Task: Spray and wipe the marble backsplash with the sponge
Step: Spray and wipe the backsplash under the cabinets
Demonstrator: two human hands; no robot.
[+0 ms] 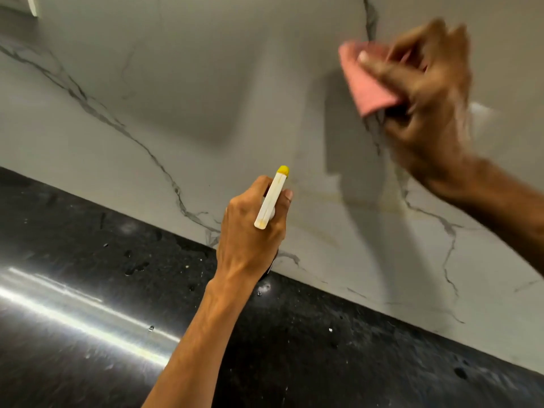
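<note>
A: What's the setting?

B: A grey-white marble backsplash (206, 83) with dark veins fills most of the view. It rises from a black speckled tabletop (323, 348). The whole scene sits tilted in the frame.

A: Anything on the tabletop?

B: Scattered water droplets (129, 270) and a bright streak of reflected light (73, 307) at the lower left.

A: Where is the sponge?

B: The pink sponge (365, 81) is high on the right, in front of the marble beside a thick dark vein (369, 22). The right grip (426, 92) is closed on it, thumb across the front and fingers curled behind. That hand is blurred, so I cannot tell whether the sponge actually touches the stone. Its shadow falls on the marble just to the left and below.

A: And the other hand?

B: The left grip (250, 231) is low and central, near the seam where the marble meets the tabletop. Its fingers are wrapped around a spray bottle (272, 198). The white sprayer head sticks out above the knuckles, and its yellow nozzle (283, 170) points at the backsplash.

A: How full is the bottle?

B: I cannot tell. The hand hides the body, so no liquid shows.

A: Are the two hands close together?

B: No, they are well apart, with the sponge up and to the right of the bottle.
</note>
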